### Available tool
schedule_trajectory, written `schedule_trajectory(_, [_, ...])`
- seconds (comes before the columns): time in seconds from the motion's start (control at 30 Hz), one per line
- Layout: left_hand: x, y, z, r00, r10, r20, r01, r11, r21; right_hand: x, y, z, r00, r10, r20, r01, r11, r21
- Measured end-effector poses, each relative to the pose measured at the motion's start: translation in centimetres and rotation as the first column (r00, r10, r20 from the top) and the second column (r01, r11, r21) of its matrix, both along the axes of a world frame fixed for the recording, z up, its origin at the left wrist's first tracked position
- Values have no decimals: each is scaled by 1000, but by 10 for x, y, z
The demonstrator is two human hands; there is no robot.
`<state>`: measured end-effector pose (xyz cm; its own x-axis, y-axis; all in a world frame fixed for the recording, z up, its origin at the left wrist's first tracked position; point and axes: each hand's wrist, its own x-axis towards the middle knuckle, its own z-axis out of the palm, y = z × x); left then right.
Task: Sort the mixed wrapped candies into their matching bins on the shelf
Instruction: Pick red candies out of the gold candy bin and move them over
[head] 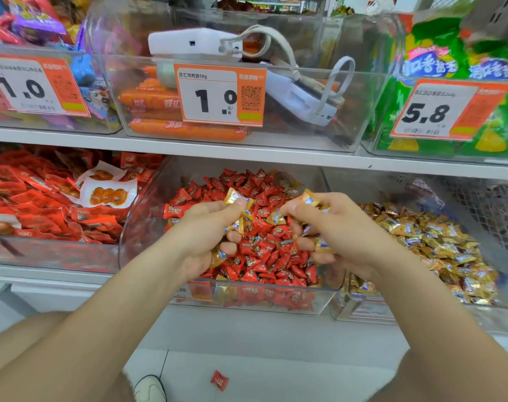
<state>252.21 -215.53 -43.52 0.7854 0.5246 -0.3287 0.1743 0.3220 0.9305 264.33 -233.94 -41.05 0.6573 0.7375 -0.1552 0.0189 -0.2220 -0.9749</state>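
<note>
A clear bin (276,300) in the middle of the lower shelf holds red wrapped candies (264,256) with a few gold ones mixed in. To its right a second clear bin (363,313) is filled with gold wrapped candies (438,239). My left hand (209,230) hovers over the red bin, shut on several gold candies, one pinched under the thumb (237,197). My right hand (331,227) is beside it over the same bin, also shut on several gold candies, one sticking up at the fingertips (310,198).
A bin of red snack packets (44,204) stands at the left. The upper shelf carries bins with sausages (186,130), a white device (197,43) and green bags (438,68), with price tags in front. One red candy (219,380) lies on the floor near a shoe (150,388).
</note>
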Motion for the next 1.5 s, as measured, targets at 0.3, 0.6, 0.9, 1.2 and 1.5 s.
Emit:
schedule_trajectory(0.3, [16, -69, 6, 982, -188, -2, 185, 966, 181, 85, -103, -28, 787, -499, 363, 555, 830, -63])
schedule_trajectory(0.6, [74, -153, 32, 950, -298, -89, 195, 347, 918, 114, -159, -30, 729, -421, 540, 479, 877, 37])
schedule_trajectory(0.9, [168, -184, 3, 815, -452, -362, 457, 118, 882, 109, -191, -30, 746, -602, 283, 626, 780, 9])
schedule_trajectory(1.2, [55, -113, 9, 952, -262, -155, 131, -105, 986, 30, -111, 2, 741, -170, 650, 268, 962, -53])
schedule_trajectory(1.5, [-2, 32, -19, 861, 142, -488, 474, 122, 872, 18, 18, -32, 413, 283, 865, 224, 890, -398])
